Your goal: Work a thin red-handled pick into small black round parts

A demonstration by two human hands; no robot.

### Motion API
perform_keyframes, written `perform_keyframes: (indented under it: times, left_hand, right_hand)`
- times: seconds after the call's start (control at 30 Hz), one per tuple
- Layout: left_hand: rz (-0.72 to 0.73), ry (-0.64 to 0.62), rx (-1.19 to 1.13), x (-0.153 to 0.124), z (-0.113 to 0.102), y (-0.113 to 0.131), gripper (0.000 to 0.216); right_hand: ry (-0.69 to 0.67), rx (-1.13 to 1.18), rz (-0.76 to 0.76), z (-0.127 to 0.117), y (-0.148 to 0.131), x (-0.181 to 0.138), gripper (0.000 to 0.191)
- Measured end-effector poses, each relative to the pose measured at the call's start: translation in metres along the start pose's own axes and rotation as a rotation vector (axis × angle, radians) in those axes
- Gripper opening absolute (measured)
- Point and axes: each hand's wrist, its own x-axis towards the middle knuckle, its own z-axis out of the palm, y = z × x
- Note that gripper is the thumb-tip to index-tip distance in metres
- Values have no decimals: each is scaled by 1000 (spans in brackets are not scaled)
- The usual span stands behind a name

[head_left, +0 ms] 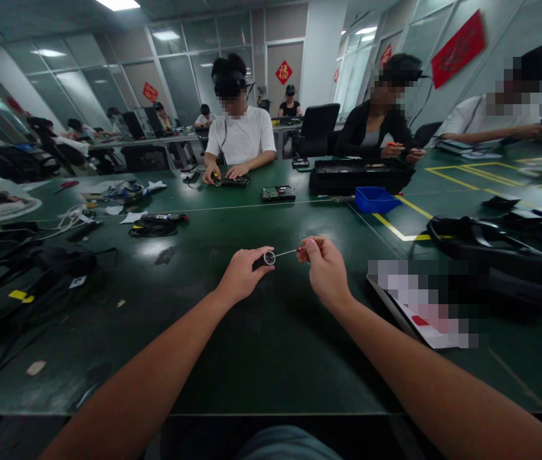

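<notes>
My left hand [240, 275] is closed round a small dark cylinder with a round pale end [267, 258], held above the green table [261, 332]. My right hand [324, 268] pinches the end of a thin metal rod [286, 253], perhaps a small screwdriver. The rod's tip points at the cylinder's round end. Both hands float just above the tabletop, a short gap between them.
A blurred flat item [419, 300] lies to the right, black bags [486, 249] beyond it. A blue bin [375, 199], a black tray [359, 174] and a circuit board [278, 193] sit farther off. Cables and black gear [36, 268] crowd the left. Three people sit opposite.
</notes>
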Motion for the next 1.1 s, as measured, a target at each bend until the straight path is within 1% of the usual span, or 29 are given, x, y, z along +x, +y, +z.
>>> perform_keyframes:
  times: [0.13, 0.23, 0.3, 0.43, 0.5, 0.57, 0.67, 0.73, 0.8, 0.9, 1.03, 1.1]
  left_hand:
    - [7, 3, -9, -1, 1, -1, 40]
    - [1, 1, -17, -2, 1, -2, 40]
    - [0, -5, -20, -2, 1, -3, 40]
    - [5, -9, -14, -1, 1, -3, 39]
    - [12, -12, -10, -1, 1, -3, 38]
    - [20, -16, -7, -1, 2, -3, 38]
    - [25, -22, -6, -1, 3, -4, 39]
    - [15, -18, -12, -2, 3, -4, 38]
    - [-11, 1, -24, -1, 3, -3, 39]
    - [-33, 41, -57, -1, 1, -2, 39]
    - [83, 49, -32, 1, -3, -2, 39]
    - [119, 21, 14, 2, -4, -3, 37]
  right_hand:
    - [-35, -52, -23, -2, -7, -1, 28]
    - [-36, -257, -60, -4, -15, -4, 36]
    - [-31, -332, -95, -5, -18, -6, 37]
    - [-85, -317, -219, -4, -16, -8, 19]
    - [-125, -304, -242, -4, -15, -9, 13]
    - [-145, -337, -239, -4, -16, -9, 16]
    - [-125, -388, -246, -5, -17, -10, 29]
    - [-102, -350, -239, -5, -15, -9, 25]
    - [-78, -234, -188, -3, -12, -8, 17]
    - [-29, 17, -53, 0, -4, -3, 19]
    - [4, 345, 175, 3, 6, 5, 27]
    - [-1, 414, 284, 4, 10, 9, 27]
